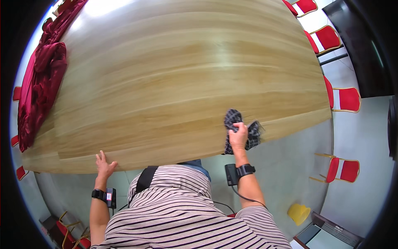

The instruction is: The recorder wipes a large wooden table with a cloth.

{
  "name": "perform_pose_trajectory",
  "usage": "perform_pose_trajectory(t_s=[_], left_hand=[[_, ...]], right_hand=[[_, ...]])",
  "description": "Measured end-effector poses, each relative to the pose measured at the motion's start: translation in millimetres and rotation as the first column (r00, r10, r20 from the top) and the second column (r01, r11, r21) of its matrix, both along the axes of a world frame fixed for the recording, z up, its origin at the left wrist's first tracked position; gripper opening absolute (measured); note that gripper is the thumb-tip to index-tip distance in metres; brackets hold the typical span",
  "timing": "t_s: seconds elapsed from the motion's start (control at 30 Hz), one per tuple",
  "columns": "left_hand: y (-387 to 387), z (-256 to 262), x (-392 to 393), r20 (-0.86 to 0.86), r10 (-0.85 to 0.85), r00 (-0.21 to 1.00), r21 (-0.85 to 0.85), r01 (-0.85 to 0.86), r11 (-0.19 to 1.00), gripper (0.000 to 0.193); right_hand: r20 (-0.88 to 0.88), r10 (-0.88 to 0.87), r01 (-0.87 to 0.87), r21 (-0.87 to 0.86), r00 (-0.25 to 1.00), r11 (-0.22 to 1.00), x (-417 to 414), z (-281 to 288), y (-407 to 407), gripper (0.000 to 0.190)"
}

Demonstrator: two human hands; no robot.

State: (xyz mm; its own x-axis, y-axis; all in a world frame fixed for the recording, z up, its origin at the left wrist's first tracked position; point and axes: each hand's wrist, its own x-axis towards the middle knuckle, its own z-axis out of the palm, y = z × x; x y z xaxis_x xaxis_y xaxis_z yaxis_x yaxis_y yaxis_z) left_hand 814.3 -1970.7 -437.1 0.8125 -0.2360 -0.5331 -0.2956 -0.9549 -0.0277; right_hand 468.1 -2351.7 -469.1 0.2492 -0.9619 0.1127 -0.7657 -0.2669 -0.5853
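My right hand (238,135) grips a dark grey, light-checked cloth (233,117) with a frayed edge. The cloth bunches on both sides of the fingers and lies over the near edge of a wood-grain table (161,84), with part of it hanging past that edge. Farther left, my left hand (105,166) rests on the same near edge, fingers spread and holding nothing. Each forearm wears a black strap with a small box and a cable.
Crumpled dark red fabric (49,68) covers the table's left end. Red chairs (348,99) with gold frames stand along the right, near a large black screen (357,46). A yellow bin (298,214) sits on the floor at the lower right.
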Motion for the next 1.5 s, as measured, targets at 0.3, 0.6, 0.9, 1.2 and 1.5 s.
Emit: perform_pose_trajectory(t_s=[0.3, 0.6, 0.9, 1.2, 1.5], left_hand=[[-2.0, 4.9, -2.7, -0.03, 0.012, 0.999, -0.002, -0.012, 1.0, 0.089], [1.3, 4.5, 3.0, -0.025, -0.039, 0.999, 0.017, 0.04, 0.999, 0.089], [-10.8, 14.5, 5.1, 0.019, -0.049, 0.999, 0.067, 0.048, 0.997, 0.091], [13.0, 20.0, -11.9, -0.101, -0.009, 0.995, 0.005, 0.01, 1.0, 0.079], [34.3, 17.8, -95.1, 0.006, 0.039, 0.999, -0.192, -0.038, 0.981, 0.066]], right_hand=[[-0.016, -0.103, 0.104, 0.092, 0.995, 0.99, -14.8, 5.9, 3.9, 0.023], [0.029, -0.06, 0.058, 0.084, 0.998, 0.995, -7.9, 8.5, 9.3, 0.022], [0.056, 0.069, -0.064, -0.082, 0.996, 0.995, 75.1, 8.6, 24.2, 0.022], [-0.208, 0.13, -0.166, -0.168, 0.969, 0.972, -15.4, 11.6, -33.3, 0.021], [-0.149, 0.282, -0.289, -0.03, 0.948, 0.957, 73.8, -0.7, -20.5, 0.025]])
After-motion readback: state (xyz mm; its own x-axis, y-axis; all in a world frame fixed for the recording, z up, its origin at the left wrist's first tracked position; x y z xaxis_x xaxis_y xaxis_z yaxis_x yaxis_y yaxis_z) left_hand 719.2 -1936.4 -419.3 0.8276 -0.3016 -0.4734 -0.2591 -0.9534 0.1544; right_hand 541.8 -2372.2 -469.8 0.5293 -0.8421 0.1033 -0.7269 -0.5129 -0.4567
